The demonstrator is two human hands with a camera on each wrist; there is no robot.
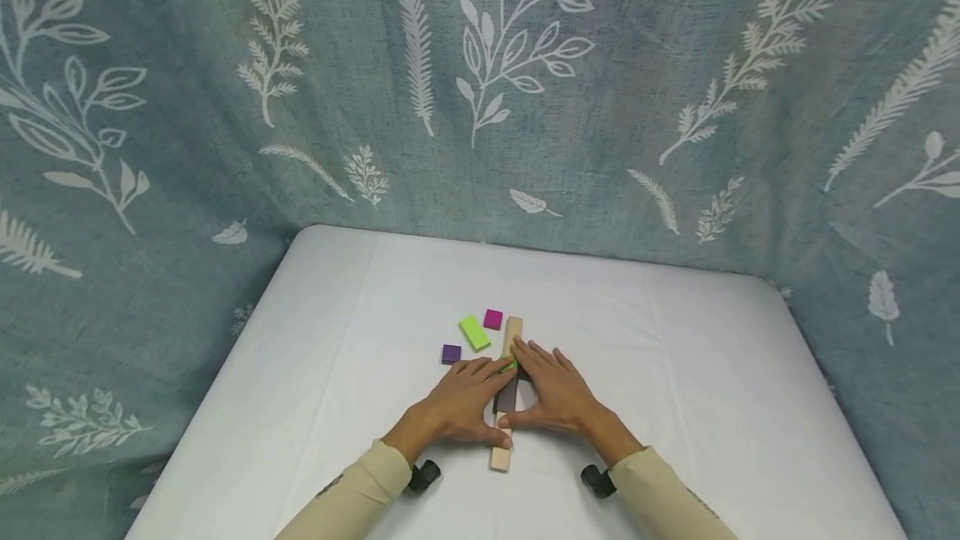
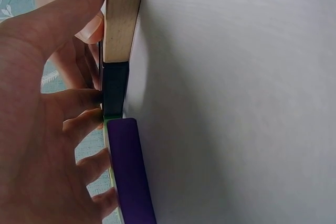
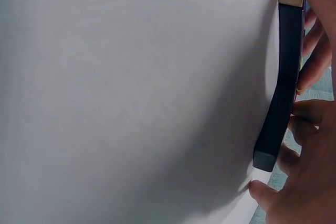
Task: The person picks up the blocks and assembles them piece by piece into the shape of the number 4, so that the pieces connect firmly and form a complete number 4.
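Observation:
Both hands lie over a line of flat blocks on the white surface. My left hand [image 1: 465, 398] has its thumb on the near natural-wood block [image 1: 500, 460] and its extended fingertips by a green block [image 1: 508, 363]. From the other side my right hand [image 1: 555, 386] touches the line, thumb by the same wooden block, fingers stretched forward over the far part. Between the hands runs a dark block [image 1: 507, 396]; a second dark block [image 3: 274, 124] angles off it under the right fingers. Another wooden block [image 1: 513, 327] sticks out at the far end. Fingers partly hide the green block.
Left of the line lie a lime block [image 1: 475, 332], a magenta block [image 1: 492, 319] and a purple block [image 1: 452, 353]. The white-covered table [image 1: 360, 307] meets a teal leaf-patterned curtain [image 1: 420, 182] at its back and sides.

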